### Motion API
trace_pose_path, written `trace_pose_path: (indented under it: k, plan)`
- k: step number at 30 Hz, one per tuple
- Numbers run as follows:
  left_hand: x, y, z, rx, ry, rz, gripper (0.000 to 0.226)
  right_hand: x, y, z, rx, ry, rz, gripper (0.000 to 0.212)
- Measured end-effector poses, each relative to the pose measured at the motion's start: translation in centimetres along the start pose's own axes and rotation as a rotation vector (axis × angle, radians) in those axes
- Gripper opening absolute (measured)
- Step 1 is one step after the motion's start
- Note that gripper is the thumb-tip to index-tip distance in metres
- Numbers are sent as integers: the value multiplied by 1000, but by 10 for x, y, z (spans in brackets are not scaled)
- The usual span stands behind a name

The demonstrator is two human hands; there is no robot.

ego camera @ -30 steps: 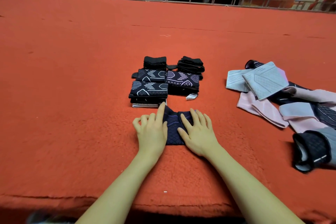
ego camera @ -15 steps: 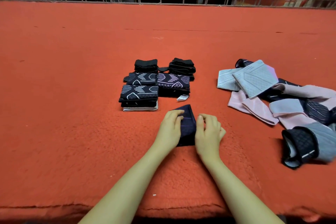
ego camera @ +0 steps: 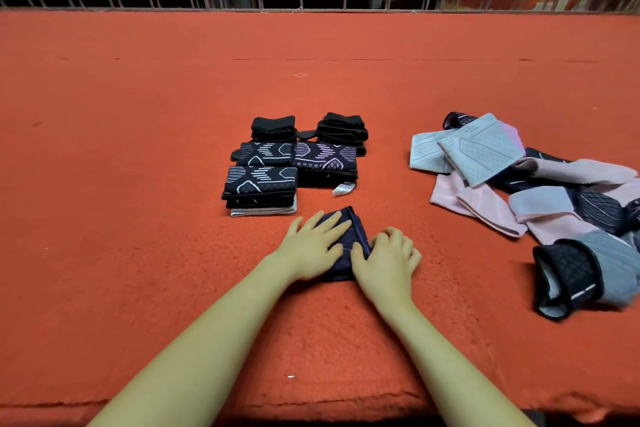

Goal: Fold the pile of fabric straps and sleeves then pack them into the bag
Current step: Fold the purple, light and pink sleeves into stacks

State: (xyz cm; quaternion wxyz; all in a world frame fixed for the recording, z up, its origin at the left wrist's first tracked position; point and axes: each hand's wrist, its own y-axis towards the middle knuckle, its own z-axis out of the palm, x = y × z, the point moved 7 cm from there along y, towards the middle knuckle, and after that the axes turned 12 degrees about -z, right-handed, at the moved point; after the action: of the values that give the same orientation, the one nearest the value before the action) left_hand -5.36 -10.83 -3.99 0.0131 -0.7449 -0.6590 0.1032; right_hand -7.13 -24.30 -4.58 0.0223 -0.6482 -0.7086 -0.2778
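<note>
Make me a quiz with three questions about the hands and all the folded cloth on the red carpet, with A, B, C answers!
1. Where is the unfolded pile?
A. To the right of the folded stacks
B. Left of the stacks
C. Under both hands

2. What colour is the piece under the hands?
A. Pink
B. Dark navy
C. White

3. What is the left hand doing?
A. Waving in the air
B. Holding a bag
C. Lying flat on the piece

Answers:
1 A: the loose pink, grey and dark sleeves lie right of the folded stacks on the carpet.
2 B: the cloth is dark navy.
3 C: its fingers are spread flat on it, while the right hand curls at the piece's right edge.
</note>
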Motion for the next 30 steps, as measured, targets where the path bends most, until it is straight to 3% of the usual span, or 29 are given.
trace_pose_path:
  k: [4,10,15,22,25,30]
  plan:
    - [0,-1,-6,-49,-40,60,52,1,0,0,-40,87,-46,27]
    - [8,3,-55,-450,-119,136,54,21,23,-35,-322,258,-290,17]
    - [12,6,-77,-660,12,258,40,35,56,-56,-301,307,-539,19]
    - [9,-7,-66,-879,70,246,28,23,59,-42,-229,101,-580,33]
    - [8,-9,-52,-902,88,260,27,8,53,-31,-180,28,-605,45]
    - [7,-12,-37,-860,16,326,30,1,47,-25,-156,94,-681,39]
